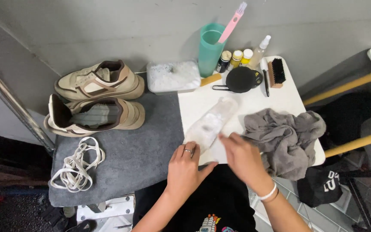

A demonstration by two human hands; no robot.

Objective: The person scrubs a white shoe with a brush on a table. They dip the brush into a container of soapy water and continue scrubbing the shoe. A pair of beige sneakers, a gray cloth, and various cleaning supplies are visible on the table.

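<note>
A pale, foam-covered insole (211, 122) lies diagonally on the white tabletop (280, 92). My left hand (185, 167), with a ring on one finger, rests at the insole's near end, its fingers touching the heel. My right hand (241, 157), with a white band on the wrist, hovers over the near right side of the insole with fingers bent; whether it holds anything is unclear. A crumpled grey cloth (284, 137) lies just right of my right hand.
Two beige and brown sneakers (97, 99) and loose white laces (78, 165) sit on a grey mat (138, 150) at left. At the back stand a foamy tub (172, 76), a teal cup (210, 49) with a pink brush, small bottles, a black round brush and a wooden brush (275, 72).
</note>
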